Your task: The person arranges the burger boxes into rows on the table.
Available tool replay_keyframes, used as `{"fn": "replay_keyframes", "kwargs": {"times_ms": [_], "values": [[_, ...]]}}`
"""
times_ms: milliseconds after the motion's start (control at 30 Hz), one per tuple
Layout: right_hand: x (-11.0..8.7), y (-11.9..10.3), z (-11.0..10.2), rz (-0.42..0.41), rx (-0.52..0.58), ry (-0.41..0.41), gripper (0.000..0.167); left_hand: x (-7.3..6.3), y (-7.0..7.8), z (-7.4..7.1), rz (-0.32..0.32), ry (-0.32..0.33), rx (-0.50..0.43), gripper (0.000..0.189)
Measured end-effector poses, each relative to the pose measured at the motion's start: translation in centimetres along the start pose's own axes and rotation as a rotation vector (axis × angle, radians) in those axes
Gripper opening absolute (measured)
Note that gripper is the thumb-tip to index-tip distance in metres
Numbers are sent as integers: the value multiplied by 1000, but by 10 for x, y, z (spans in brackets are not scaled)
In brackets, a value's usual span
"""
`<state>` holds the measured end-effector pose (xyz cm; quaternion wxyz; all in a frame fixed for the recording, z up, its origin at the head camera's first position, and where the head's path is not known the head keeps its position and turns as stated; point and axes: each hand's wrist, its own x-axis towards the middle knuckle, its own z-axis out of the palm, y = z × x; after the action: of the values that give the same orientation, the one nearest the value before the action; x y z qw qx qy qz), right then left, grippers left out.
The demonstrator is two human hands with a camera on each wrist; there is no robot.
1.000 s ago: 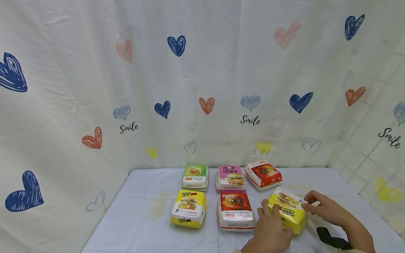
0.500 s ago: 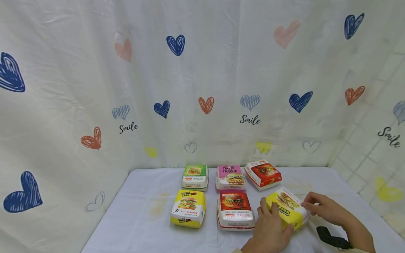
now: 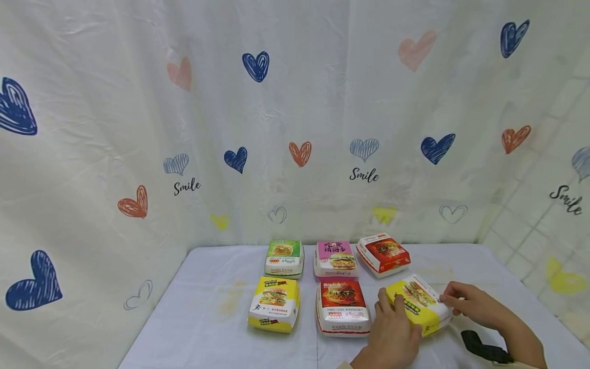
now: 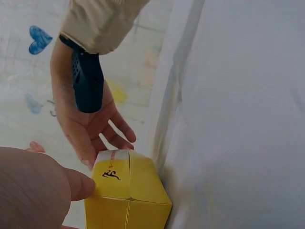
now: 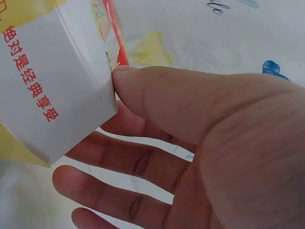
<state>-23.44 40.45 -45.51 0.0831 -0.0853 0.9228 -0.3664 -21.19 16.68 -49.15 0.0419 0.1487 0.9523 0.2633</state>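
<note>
A yellow and white burger box [image 3: 418, 302] is held between both hands at the front right of the table. The left hand [image 3: 391, 333] grips its left side, with fingers over the far left edge and the thumb at the near side. At the box's right corner the right hand [image 3: 475, 306] pinches with thumb and forefinger; in the right wrist view its thumb [image 5: 157, 95] presses the top corner and the other fingers spread below. The left wrist view shows the left thumb [image 4: 78, 185] against the box's yellow end [image 4: 128, 191].
Left of the hands stand a red and white burger box [image 3: 343, 307] and another yellow one [image 3: 274, 304]. Behind are a green box [image 3: 284, 259], a pink box [image 3: 335, 260] and a tilted red box [image 3: 383, 254]. A heart-printed curtain [image 3: 322, 102] hangs beyond the white table [image 3: 198, 318].
The held yellow box has shifted slightly left and tipped so that more of its white right side shows. The left thumb has moved in closer to it. The other boxes have stayed put.
</note>
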Motion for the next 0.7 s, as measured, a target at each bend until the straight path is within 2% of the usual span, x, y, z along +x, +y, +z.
{"fn": "replay_keyframes", "kwargs": {"times_ms": [333, 567, 700], "values": [[0, -2, -1, -10, 38, -20, 23, 0, 0, 0, -8, -19, -22, 64], [4, -6, 0, 64, 54, -13, 41, 0, 1, -1, 11, 11, 27, 61], [7, -5, 2, 94, 76, -24, 53, 0, 0, 0, 28, 21, 22, 58]]}}
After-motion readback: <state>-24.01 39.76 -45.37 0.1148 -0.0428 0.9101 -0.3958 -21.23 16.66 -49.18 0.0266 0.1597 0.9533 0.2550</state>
